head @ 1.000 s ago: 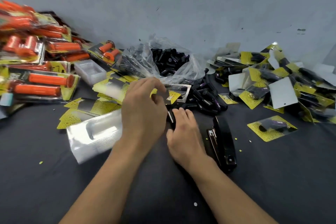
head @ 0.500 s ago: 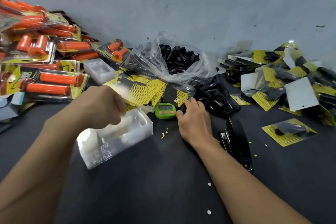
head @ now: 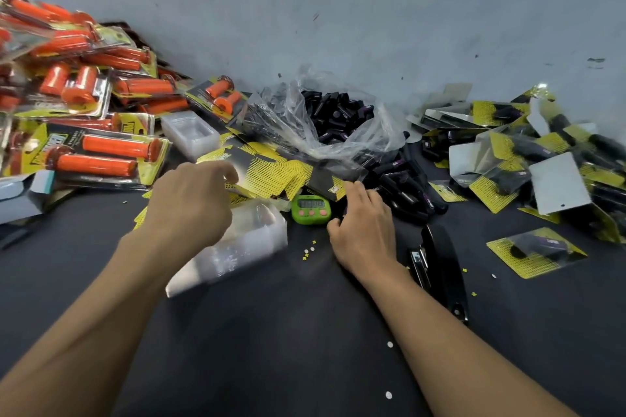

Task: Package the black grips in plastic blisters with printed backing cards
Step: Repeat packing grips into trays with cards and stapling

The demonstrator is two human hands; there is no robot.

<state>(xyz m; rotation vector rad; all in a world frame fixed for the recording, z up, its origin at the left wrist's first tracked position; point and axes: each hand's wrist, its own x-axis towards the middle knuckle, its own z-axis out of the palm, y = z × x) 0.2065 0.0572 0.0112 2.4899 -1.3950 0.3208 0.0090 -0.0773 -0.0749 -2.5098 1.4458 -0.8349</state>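
Observation:
Loose black grips [head: 404, 188] lie heaped beside an open plastic bag of more black grips [head: 338, 115]. Yellow-and-black backing cards [head: 271, 176] fan out in front of the bag. A stack of clear plastic blisters [head: 250, 235] lies on the dark table. My left hand [head: 193, 203] hovers over that stack, its fingers loosely curled and its fingertips at the edge of the cards. My right hand [head: 366, 230] rests at the near edge of the grip heap with fingers bent down; what lies under the palm is hidden.
A green timer [head: 310, 210] sits between my hands. A black stapler [head: 440, 267] lies right of my right wrist. Packed black grips [head: 537, 250] pile up at the right, orange grip packs [head: 91, 152] at the left. A second blister stack [head: 189, 132] stands behind.
My left hand left the middle, dropped to the blister stack, and now reaches forward to the cards. My right hand moved forward to the grip heap. The timer has come into sight.

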